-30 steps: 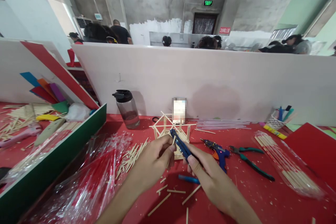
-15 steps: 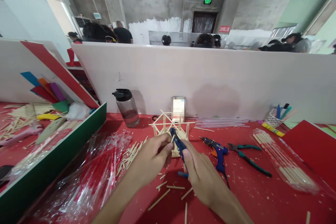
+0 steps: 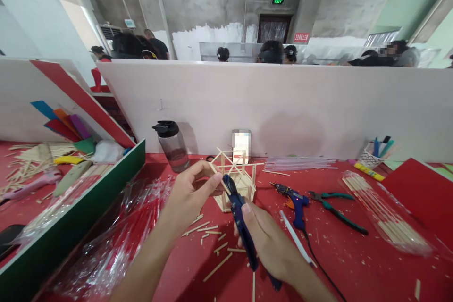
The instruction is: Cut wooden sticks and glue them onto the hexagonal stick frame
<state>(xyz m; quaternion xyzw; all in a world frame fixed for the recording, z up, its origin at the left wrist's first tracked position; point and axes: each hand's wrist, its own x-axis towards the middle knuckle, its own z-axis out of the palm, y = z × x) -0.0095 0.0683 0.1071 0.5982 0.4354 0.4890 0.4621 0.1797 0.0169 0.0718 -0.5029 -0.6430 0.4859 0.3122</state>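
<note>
My right hand [image 3: 264, 240] is closed round the handles of dark blue cutting pliers [image 3: 240, 219], whose jaws point up toward a thin wooden stick [image 3: 216, 177]. My left hand [image 3: 189, 193] pinches that stick between thumb and fingers, just left of the jaws. Right behind them stands a small frame model built of wooden sticks [image 3: 235, 177] on the red table [image 3: 354, 264]. Short cut stick pieces [image 3: 212, 233] lie scattered on the table below my hands.
A blue glue gun [image 3: 295, 200] and green-handled pliers [image 3: 336, 210] lie to the right, with a bagged bundle of sticks [image 3: 380, 214] beyond. A dark-lidded bottle [image 3: 171, 146] stands by the white partition. Crumpled plastic wrap [image 3: 116, 240] and a green-edged divider [image 3: 71, 226] lie to the left. People sit behind the partition.
My left hand rose and opened its grip to a pinch on a stick. The pliers turned more upright in my right hand, which drew nearer to me. More cut pieces lie on the table.
</note>
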